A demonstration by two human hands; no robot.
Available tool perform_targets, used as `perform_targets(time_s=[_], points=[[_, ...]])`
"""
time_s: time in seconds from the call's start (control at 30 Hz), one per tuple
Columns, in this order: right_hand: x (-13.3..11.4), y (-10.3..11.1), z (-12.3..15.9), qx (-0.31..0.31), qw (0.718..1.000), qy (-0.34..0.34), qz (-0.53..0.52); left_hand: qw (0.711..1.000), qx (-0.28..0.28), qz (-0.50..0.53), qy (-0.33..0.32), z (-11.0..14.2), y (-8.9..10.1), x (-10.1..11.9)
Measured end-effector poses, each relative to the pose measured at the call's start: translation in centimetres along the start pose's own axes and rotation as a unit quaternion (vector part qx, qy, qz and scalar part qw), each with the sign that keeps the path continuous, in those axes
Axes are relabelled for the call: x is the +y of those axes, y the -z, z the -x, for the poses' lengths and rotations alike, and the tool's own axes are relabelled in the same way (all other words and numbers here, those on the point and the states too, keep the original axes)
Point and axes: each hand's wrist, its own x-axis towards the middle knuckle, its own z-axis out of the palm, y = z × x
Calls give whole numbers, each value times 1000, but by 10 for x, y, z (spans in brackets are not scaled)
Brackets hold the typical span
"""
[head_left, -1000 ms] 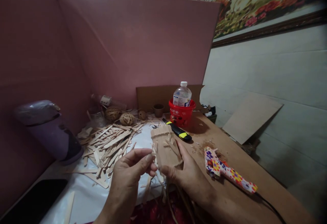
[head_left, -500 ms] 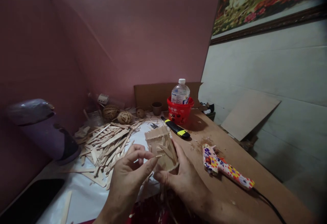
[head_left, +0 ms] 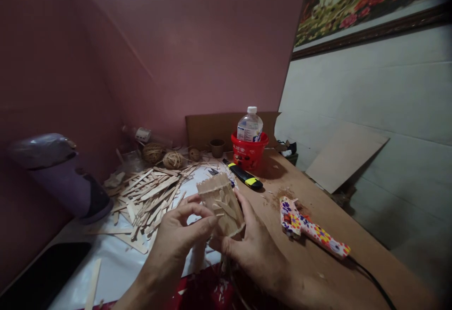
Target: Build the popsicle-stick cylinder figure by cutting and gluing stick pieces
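My right hand [head_left: 254, 244] grips a small craft-stick box [head_left: 229, 225] by its right side and lower edge, thumb in front. Its tan face has twine-like trim along top and bottom and raised leaf-shaped wood pieces [head_left: 226, 204]. At the left of that face, my left hand [head_left: 187, 227] is closed, thumb and forefinger together. A tiny pale sliver of wood [head_left: 220, 214] sticks out at their tips, close to the leaf pieces; whether it touches the box I cannot tell. The fingers behind the box are hidden.
Loose craft sticks [head_left: 155, 197] are heaped left. Behind them lie twine balls [head_left: 173, 160] and a small brown pot [head_left: 216, 148]. A utility knife [head_left: 245, 176], a red bucket [head_left: 249, 154] holding a bottle [head_left: 250, 128], and a corded, flower-patterned glue gun [head_left: 314, 230] occupy the right.
The box has shifted slightly left and tilted a little in my right hand. My left fingertips, with the sliver, are nearer the leaf pieces.
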Motion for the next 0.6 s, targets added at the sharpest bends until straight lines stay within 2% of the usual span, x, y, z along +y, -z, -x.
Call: perform_targets(time_s=[0.13,0.4,0.6], points=[[-1,-1,1,4,1000,0,12,999,-18,24,24,0,-1,3],[1,-2,0,2,1000,5,21,995,-5,84,54,1,-4,7],[5,-2,1,6,1000,3,14,997,-13,59,54,1,-5,6]])
